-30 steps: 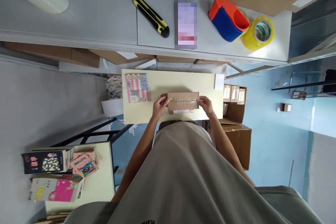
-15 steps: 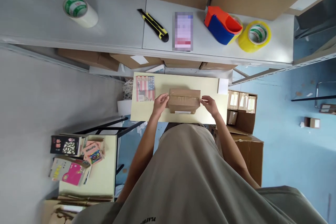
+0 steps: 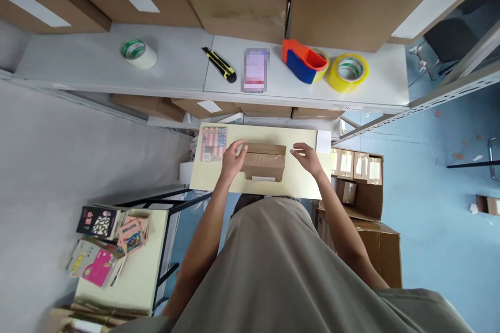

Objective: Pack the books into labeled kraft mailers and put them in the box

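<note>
A small brown cardboard box [image 3: 263, 162] lies on the pale yellow tabletop [image 3: 300, 184] in front of me, with a white label strip along its near side. My left hand [image 3: 233, 161] is at the box's left end, thumb and fingers apart. It overlaps the edge of the cardboard; whether it presses on it I cannot tell. Just right of the box, a small gap away from it, my right hand [image 3: 307, 158] hovers open with bent fingers and holds nothing. A booklet with a flag print [image 3: 213, 144] lies at the table's far left. White paper [image 3: 323, 141] sits at the far right corner.
Across the grey shelf [image 3: 175, 57] lie a clear tape roll [image 3: 138, 54], a utility knife [image 3: 220, 65], a blurred phone-like rectangle [image 3: 255, 70], an orange-blue tape dispenser [image 3: 302, 62] and a yellow tape roll [image 3: 348, 73]. Books [image 3: 97, 221] lie at left; cartons [image 3: 377, 250] stand at right.
My right hand has come away from the box's right end, and its fingers have opened. My left hand stays by the left end. The whole view has shifted, with more of the upper boxes showing.
</note>
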Demonstrator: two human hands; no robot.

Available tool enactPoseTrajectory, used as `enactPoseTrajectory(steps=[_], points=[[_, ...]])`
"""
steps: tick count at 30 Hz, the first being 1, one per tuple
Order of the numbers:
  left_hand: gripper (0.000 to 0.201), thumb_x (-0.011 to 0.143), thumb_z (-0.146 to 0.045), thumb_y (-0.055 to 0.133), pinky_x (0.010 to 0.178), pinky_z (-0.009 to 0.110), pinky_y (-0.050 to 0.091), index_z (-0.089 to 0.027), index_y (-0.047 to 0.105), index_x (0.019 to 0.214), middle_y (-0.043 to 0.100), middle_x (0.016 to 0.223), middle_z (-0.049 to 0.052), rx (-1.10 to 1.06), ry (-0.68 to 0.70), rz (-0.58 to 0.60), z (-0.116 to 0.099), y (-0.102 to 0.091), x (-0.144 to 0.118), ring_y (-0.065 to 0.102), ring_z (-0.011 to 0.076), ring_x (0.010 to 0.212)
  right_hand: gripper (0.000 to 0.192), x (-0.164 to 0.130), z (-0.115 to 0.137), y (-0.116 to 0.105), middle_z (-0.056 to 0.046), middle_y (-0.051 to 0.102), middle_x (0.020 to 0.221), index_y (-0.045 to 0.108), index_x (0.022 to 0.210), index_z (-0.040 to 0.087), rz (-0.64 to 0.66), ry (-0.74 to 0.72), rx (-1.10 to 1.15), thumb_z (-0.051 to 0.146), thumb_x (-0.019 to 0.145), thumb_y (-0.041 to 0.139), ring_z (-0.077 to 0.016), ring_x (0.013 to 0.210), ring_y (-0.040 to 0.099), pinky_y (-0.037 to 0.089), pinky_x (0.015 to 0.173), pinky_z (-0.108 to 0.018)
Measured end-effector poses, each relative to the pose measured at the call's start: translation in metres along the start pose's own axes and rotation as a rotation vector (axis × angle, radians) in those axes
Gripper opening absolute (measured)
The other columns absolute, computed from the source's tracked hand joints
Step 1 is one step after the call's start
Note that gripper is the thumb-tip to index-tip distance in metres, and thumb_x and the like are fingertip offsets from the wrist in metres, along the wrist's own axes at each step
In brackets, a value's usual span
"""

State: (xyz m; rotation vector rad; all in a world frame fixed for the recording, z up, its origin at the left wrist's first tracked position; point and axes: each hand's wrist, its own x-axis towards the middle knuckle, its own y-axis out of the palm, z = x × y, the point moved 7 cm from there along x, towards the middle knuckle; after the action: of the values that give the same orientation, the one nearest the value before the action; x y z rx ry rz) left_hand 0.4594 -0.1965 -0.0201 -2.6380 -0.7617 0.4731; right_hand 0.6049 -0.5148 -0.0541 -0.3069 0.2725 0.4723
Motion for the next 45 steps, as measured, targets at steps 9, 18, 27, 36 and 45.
enactPoseTrajectory(steps=[9,18,27,36,45], points=[[0.032,0.111,-0.037,0.074,0.132,0.049,0.059,-0.021,0.084,0.137,0.086,0.146,0.013,-0.174,0.474,0.192,-0.169,0.056,0.06,0.08,0.0306,0.141,0.057,0.055,0.194,-0.059,-0.016,0.082,0.138,0.075,0.139,0.027,-0.223,-0.566,-0.294,0.074,0.108,0.074,-0.037,0.13,0.077,0.064,0.122,-0.061],[0.027,0.115,-0.031,0.071,0.13,0.047,0.06,-0.022,0.082,0.138,0.086,0.147,0.013,-0.205,0.653,0.212,-0.247,0.058,0.069,0.08,0.0272,0.142,0.051,0.185,0.254,-0.04,-0.035,0.078,0.141,0.064,0.147,0.003,-0.34,-0.369,-0.846,0.034,0.108,0.074,-0.0479,0.149,0.069,0.042,0.133,-0.075],[0.039,0.115,-0.056,0.073,0.121,0.044,0.066,-0.023,0.079,0.134,0.086,0.142,0.014,-0.331,0.517,0.24,-0.191,0.02,0.033,0.083,0.0285,0.134,0.062,0.101,0.212,-0.018,-0.02,0.08,0.132,0.061,0.146,0.021,-0.357,-0.438,-0.418,0.072,0.111,0.067,-0.0424,0.134,0.076,0.06,0.121,-0.065],[0.048,0.106,-0.071,0.08,0.096,0.034,0.07,-0.024,0.075,0.114,0.083,0.112,0.007,-0.434,0.322,0.26,-0.103,0.013,-0.029,0.082,0.0217,0.102,0.069,-0.052,0.143,0.091,-0.007,0.079,0.122,0.06,0.132,0.032,-0.122,-0.221,0.147,0.088,0.098,0.08,-0.0286,0.115,0.077,0.067,0.113,-0.048],[0.037,0.108,-0.062,0.08,0.082,0.031,0.064,-0.026,0.082,0.118,0.085,0.115,0.007,-0.265,0.383,0.345,-0.08,-0.026,-0.042,0.08,0.0229,0.102,0.072,-0.071,0.134,0.115,-0.008,0.08,0.124,0.061,0.132,0.03,-0.013,-0.129,0.076,0.089,0.097,0.082,-0.0304,0.116,0.079,0.068,0.109,-0.048]])
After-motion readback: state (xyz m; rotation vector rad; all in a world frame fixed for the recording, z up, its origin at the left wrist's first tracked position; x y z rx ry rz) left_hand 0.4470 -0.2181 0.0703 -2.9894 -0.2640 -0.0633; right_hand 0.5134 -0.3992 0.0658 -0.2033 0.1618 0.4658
